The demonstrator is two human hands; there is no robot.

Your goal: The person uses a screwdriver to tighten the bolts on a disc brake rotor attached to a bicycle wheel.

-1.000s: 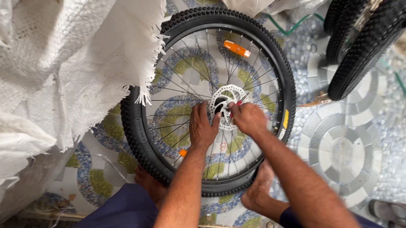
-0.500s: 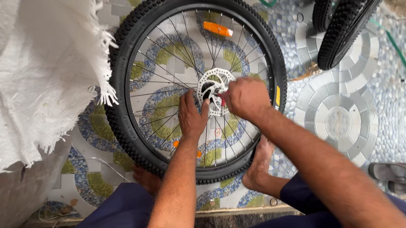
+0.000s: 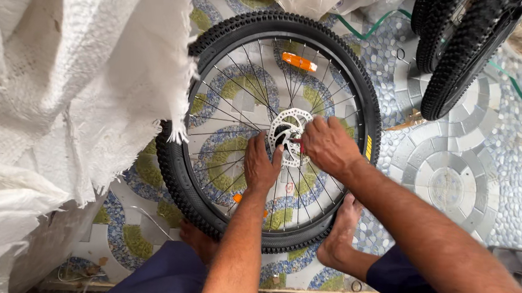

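My left hand point(image 3: 261, 165) lies open on the thin, springy spokes point(image 3: 225, 126) while my right hand point(image 3: 328, 146) pinches the stiff, sharp-edged brake disc point(image 3: 285, 124) at the hub of the bicycle wheel point(image 3: 232, 28), best gripped by its knobbly tyre.

Single head cam, looking straight down, close over bicycle wheel point(image 3: 274, 129) at centre; bare feet at 6 o'clock.

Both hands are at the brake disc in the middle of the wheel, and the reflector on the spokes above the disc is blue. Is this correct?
Not quite. The reflector is orange, not blue, as the head view shows. The rest holds: the left hand and right hand are both at the brake disc in the middle of the wheel, and the reflector sits on the spokes above the disc.
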